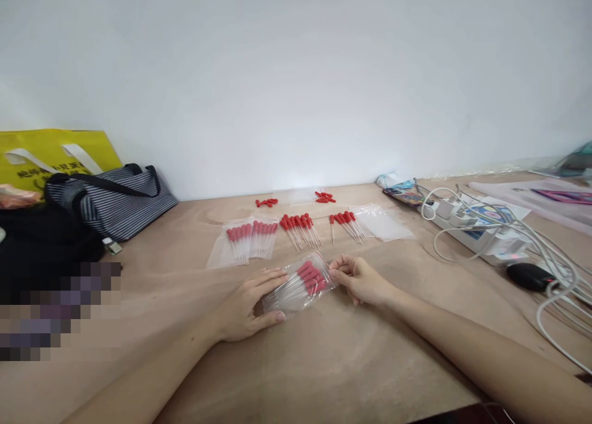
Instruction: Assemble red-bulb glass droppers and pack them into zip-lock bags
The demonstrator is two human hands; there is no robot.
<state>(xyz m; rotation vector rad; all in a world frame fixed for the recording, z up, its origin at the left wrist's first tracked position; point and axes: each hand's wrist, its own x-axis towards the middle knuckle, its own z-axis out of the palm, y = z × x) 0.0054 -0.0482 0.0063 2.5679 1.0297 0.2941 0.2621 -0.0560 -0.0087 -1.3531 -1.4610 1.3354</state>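
Observation:
A clear zip bag [283, 295] with several red-bulbed droppers [312, 278] inside lies at a slant on the table in front of me. My left hand [256, 300] holds its lower left end, with the fingers along the far edge and the thumb along the near one. At the bag's upper right end, beside the red bulbs, my right hand [354, 279] pinches the edge between thumb and curled fingers. Just beyond are filled bags of droppers [252, 237], a loose group of droppers [300, 229] and a smaller loose group [346, 225].
Clear bags [382, 221] lie behind on the right. Loose red bulbs [267, 202] and more red-topped pieces [325, 197] sit near the wall. A striped bag [124, 199] stands left. To the right are a power strip [462, 232], tangled white cables [555, 270] and a black mouse [530, 277].

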